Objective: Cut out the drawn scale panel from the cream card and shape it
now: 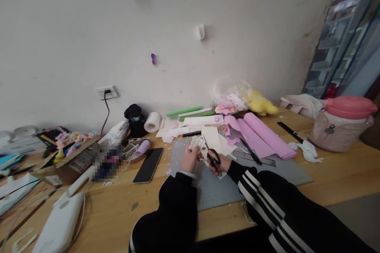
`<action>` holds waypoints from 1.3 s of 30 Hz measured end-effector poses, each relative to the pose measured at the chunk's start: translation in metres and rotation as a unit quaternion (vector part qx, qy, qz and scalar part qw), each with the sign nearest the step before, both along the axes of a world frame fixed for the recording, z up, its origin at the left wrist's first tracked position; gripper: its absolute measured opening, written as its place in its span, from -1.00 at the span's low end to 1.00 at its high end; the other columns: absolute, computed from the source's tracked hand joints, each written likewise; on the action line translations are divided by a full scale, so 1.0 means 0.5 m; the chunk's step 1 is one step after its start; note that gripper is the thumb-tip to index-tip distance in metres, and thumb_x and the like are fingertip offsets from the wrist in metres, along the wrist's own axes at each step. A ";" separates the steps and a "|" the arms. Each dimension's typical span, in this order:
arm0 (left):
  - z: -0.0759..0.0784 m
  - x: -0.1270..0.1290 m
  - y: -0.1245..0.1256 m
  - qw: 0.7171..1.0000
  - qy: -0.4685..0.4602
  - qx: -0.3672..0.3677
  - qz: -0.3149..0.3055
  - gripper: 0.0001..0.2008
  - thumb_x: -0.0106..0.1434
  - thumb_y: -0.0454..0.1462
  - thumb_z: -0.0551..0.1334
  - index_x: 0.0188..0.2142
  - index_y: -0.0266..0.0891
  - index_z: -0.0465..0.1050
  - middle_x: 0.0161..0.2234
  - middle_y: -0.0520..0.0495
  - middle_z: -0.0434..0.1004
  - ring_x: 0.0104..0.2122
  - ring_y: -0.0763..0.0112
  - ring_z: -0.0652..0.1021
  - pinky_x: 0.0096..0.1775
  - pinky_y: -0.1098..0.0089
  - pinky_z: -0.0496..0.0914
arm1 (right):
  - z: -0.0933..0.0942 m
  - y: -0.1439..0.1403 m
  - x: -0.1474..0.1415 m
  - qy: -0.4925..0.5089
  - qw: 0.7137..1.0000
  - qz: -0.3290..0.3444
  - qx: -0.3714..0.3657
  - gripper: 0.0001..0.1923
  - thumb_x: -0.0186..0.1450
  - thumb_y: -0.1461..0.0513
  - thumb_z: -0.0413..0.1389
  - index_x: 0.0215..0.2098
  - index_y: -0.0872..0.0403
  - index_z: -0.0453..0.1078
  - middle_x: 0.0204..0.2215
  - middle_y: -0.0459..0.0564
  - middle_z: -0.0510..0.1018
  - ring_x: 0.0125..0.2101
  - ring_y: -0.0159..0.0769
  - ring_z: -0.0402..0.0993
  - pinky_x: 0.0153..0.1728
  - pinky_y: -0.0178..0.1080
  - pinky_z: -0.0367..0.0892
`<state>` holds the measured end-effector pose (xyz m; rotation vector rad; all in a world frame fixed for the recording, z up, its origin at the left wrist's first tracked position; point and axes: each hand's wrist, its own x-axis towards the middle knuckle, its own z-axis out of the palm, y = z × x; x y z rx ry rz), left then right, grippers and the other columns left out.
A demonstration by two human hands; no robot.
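My left hand (pixel 190 159) pinches a small cream piece of paper (pixel 196 142) marked with a grid-like pattern. Black-handled scissors (pixel 214 158) are in my right hand (pixel 222 166), its fingers wrapped about the handles. The blades point up and left, close against the paper's right side; whether they are cutting into it I cannot tell. Both hands are above a grey cutting mat (pixel 213 193). Just behind them lie cream paper sheets (pixel 211 136), and a metal ruler (pixel 267 161) rests on the mat to the right.
Pink paper rolls (pixel 268 136) lie right of the mat, beside a pink-lidded container (pixel 341 126). Left of it are a phone (pixel 148 165), a cardboard box (pixel 75 164) of small items and a white power strip (pixel 61 221). A yellow plush (pixel 261 102) sits against the wall.
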<state>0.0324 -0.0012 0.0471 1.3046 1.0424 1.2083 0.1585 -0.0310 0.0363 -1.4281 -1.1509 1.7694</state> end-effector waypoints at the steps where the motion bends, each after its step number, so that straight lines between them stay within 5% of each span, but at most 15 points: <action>1: -0.001 0.000 0.000 1.000 0.000 0.000 -0.002 -0.83 0.24 -0.26 0.10 -0.22 -0.33 0.33 -0.41 0.02 0.42 -0.58 0.58 0.42 -0.57 0.50 0.35 | 0.001 0.000 -0.001 -0.003 1.000 -0.002 0.001 -0.66 0.30 0.07 -0.11 -0.30 0.18 0.30 -0.57 -0.17 0.36 -0.69 -0.58 0.22 -0.69 -0.44 0.19; 15: 0.000 -0.002 0.002 1.000 -0.008 -0.004 -0.002 -0.83 0.24 -0.25 0.10 -0.23 -0.33 0.33 -0.42 0.02 0.42 -0.58 0.57 0.42 -0.57 0.50 0.35 | 0.002 -0.005 -0.003 -0.027 0.999 -0.002 0.031 -0.68 0.30 0.08 -0.10 -0.29 0.18 0.30 -0.57 -0.18 0.35 -0.70 -0.58 0.21 -0.70 -0.45 0.18; 39: -0.009 -0.013 0.023 0.994 -0.008 -0.004 0.107 -0.82 0.24 -0.26 0.10 -0.20 -0.32 0.33 -0.40 0.02 0.42 -0.56 0.56 0.43 -0.56 0.49 0.36 | 0.008 -0.015 -0.003 -0.053 0.997 0.042 0.023 -0.67 0.30 0.08 -0.10 -0.35 0.18 0.30 -0.64 -0.22 0.30 -0.76 -0.62 0.13 -0.76 -0.48 0.10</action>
